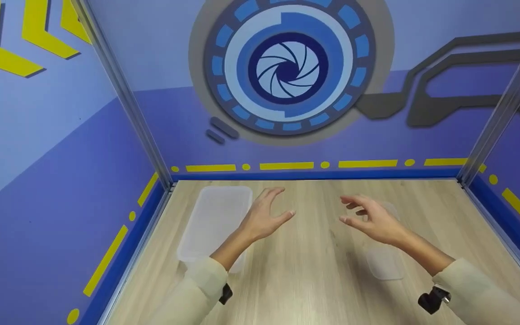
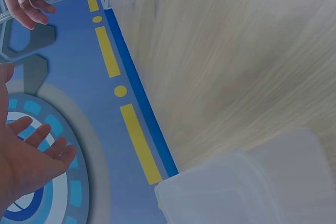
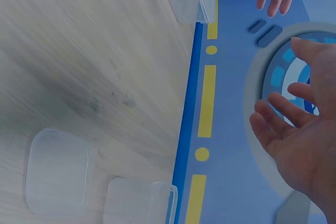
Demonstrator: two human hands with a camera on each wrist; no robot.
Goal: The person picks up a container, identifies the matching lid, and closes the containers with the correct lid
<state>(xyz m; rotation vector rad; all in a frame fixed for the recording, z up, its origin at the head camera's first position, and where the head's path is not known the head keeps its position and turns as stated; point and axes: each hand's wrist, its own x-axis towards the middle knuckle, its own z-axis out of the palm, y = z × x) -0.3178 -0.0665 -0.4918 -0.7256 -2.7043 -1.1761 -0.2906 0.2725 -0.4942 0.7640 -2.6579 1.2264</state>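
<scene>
pale wood (image 1: 305, 280) is lying under my fingers (image 3: 286, 109), which are hanging loosely bent and holding nothing. a big tub (image 1: 217, 216) is sitting just beside my left hand (image 1: 260, 221); a small tub (image 3: 135, 200) is showing partly behind my right hand (image 1: 379, 225), with a lid (image 3: 59, 174) lying nearer that wrist. all are looking light, thin and slick, probably flexing if squeezed; opposite rims are seeming the surest hold.

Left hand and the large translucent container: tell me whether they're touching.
Apart. The left wrist view shows it: the left hand is clear of the large container, with blue wall visible between them.
</scene>
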